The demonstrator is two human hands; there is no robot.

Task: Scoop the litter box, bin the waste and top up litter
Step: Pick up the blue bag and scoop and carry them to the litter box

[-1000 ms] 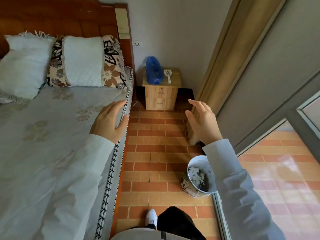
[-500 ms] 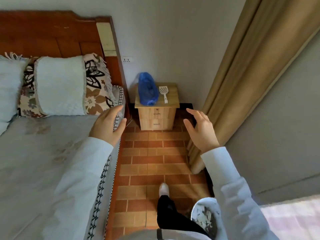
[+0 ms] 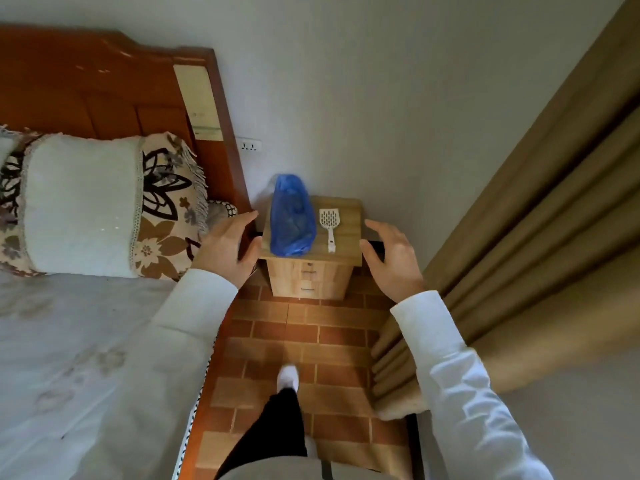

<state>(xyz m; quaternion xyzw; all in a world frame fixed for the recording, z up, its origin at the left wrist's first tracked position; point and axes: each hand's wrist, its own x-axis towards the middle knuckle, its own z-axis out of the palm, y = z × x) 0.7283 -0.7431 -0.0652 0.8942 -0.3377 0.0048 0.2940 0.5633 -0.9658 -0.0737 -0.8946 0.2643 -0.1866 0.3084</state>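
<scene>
A white slotted litter scoop (image 3: 329, 227) lies on top of a small wooden nightstand (image 3: 311, 276) against the far wall. Beside it on the left stands a blue plastic bag (image 3: 291, 216). My left hand (image 3: 228, 249) is raised in the air left of the nightstand, fingers relaxed, holding nothing. My right hand (image 3: 391, 259) hovers to the right of it, also spread and empty. Neither hand touches the scoop or the bag. No litter box is in view.
A bed (image 3: 86, 358) with pillows (image 3: 83, 206) and a wooden headboard (image 3: 104, 91) fills the left. A beige curtain (image 3: 512, 258) hangs on the right. A narrow brick-tiled floor strip (image 3: 304, 344) runs between them, with my leg and white shoe (image 3: 288, 377) on it.
I have walked forward along the floor strip toward the nightstand. The waste bin on the floor has dropped out of view behind me. Both hands stay raised and empty.
</scene>
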